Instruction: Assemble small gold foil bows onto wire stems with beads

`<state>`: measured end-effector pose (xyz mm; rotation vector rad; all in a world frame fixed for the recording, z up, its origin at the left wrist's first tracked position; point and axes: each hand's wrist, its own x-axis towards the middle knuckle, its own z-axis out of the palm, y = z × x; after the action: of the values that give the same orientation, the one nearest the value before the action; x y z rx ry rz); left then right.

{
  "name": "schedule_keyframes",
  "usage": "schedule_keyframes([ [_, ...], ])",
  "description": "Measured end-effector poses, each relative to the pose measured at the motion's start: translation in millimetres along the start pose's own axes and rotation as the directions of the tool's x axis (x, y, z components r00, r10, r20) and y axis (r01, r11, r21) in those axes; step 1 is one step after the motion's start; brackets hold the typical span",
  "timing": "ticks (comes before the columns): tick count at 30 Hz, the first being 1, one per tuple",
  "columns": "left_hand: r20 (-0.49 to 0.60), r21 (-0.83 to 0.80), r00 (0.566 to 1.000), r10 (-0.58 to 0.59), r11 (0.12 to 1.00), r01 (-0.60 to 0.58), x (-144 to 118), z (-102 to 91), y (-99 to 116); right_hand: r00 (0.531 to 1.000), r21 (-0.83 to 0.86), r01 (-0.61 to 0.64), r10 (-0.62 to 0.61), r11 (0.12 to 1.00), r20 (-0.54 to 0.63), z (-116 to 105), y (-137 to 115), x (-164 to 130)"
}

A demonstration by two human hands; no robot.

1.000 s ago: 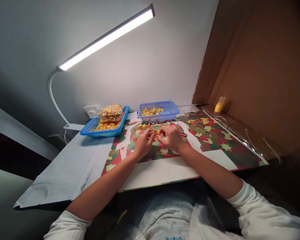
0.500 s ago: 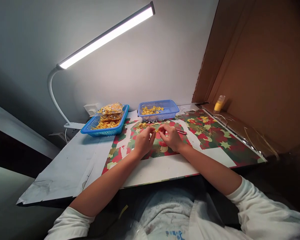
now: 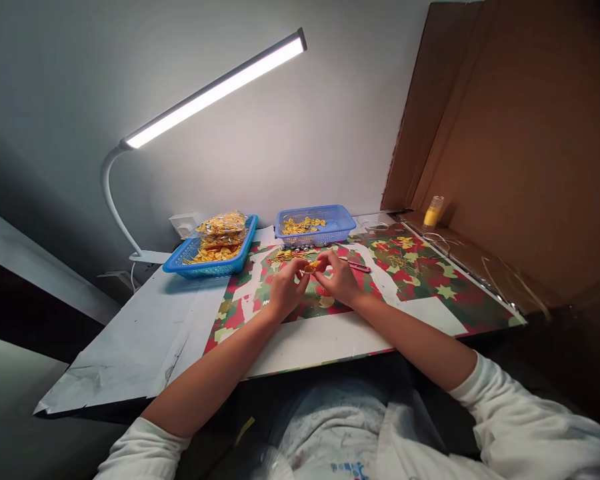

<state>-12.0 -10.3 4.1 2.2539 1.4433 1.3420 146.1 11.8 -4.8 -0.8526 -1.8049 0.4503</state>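
A small yellow ribbon bow (image 3: pixel 311 267) is pinched between the fingertips of both hands, above the middle of the table. My left hand (image 3: pixel 286 287) grips its left side with thumb and forefinger. On the other side, my right hand (image 3: pixel 341 277) has thumb and fingers closed on the bow. Just behind the hands lie more yellow bows with thin gold ties (image 3: pixel 285 255) and a row of small dark shiny beads (image 3: pixel 307 247). A pink-handled tool (image 3: pixel 359 266) rests by my right hand, partly hidden by it.
Yellow bows, some bagged in clear plastic, fill a blue basket (image 3: pixel 205 268) at back left. A lighter blue basket (image 3: pixel 337 233) holds more bows. Gold ties (image 3: pixel 403 262) lie on the right. A lit lamp (image 3: pixel 220 90) hangs overhead; a yellow-filled bottle (image 3: pixel 433 212) stands by the cardboard.
The fingertips have moved slightly apart and the bow between them shows more. My right hand has shifted a little left, baring more of the pink-handled tool. The camera view has tilted slightly.
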Motion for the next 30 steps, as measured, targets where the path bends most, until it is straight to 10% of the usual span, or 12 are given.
schedule_keyframes([
  [11, -0.098, -0.017, 0.995, -0.007, 1.000, 0.006, 0.9, -0.1, -0.5, 0.971, 0.355, -0.239, 0.220, 0.904, 0.093, 2.1, -8.9, -2.1],
  [22, -0.103, 0.173, 0.992, 0.076, 0.983, -0.057, -1.4, -1.9, 6.0, 0.999, -0.340, 0.004, -0.016, 0.940, -0.034, -3.4, -8.3, -2.2],
  [30, -0.100, 0.214, 0.991, 0.089, 0.975, -0.066, -1.2, -1.4, 3.6, 0.996, -0.420, 0.086, -0.087, 0.903, 0.015, -2.8, -7.0, -2.7],
])
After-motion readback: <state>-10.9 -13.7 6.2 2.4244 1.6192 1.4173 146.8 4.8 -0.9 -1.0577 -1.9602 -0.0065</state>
